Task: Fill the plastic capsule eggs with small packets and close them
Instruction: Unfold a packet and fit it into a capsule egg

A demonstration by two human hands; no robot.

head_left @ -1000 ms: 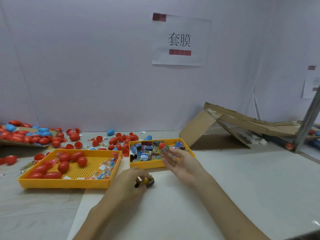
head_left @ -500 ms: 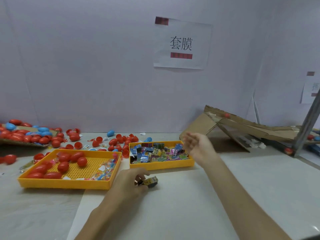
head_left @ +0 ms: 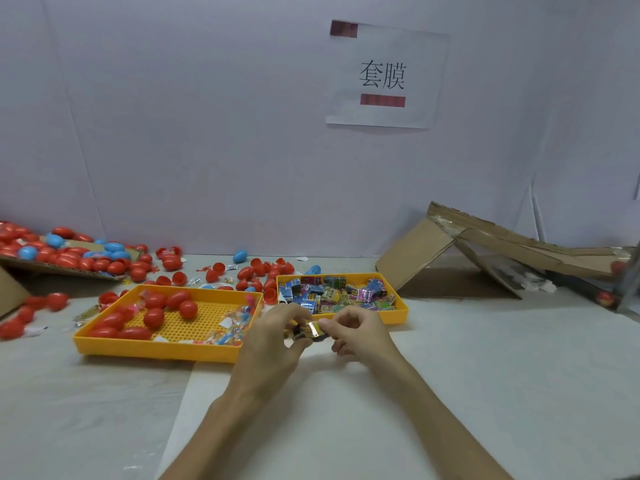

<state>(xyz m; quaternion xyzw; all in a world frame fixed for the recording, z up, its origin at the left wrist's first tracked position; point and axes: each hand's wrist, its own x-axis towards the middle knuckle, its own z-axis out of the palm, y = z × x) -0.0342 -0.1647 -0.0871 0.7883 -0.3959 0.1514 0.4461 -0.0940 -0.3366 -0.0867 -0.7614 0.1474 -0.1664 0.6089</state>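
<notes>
Centrally, one small yellow-and-black foil packet (head_left: 309, 330) was pinched between left hand (head_left: 273, 341) and right hand (head_left: 358, 336), fingers curled on it, just before the yellow plastic tray of assorted packets (head_left: 396, 315); red plastic capsule eggs (head_left: 188, 308) lay in the perforated yellow tray (head_left: 156, 348).

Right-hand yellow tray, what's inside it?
The right-hand yellow tray holds a heap of small printed packets, blue, pink, yellow and green. They cover its floor, and the left hand and right hand, pinching one packet between them, hide part of its near wall.
</notes>
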